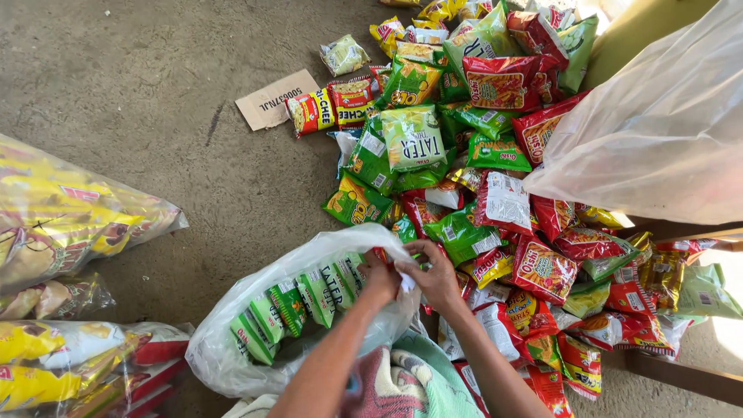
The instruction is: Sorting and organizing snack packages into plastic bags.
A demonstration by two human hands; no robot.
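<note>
A clear plastic bag [232, 340] lies on the concrete floor in front of me, filled with green snack packets [298, 302] standing in a row. My left hand [381, 280] grips the bag's gathered mouth from the left. My right hand [433, 275] pinches the same bunched plastic from the right, fingers curled over it. Both hands touch at the bag's opening. Just beyond them spreads a loose pile of red, green and yellow snack packets [480, 178].
A large empty clear bag [665, 131] hangs at the right over a wooden frame [681, 375]. Sealed bags of yellow snack packs [62, 217] lie at the left. A cardboard scrap [271, 101] rests on the floor. My patterned clothing [402, 383] shows at the bottom.
</note>
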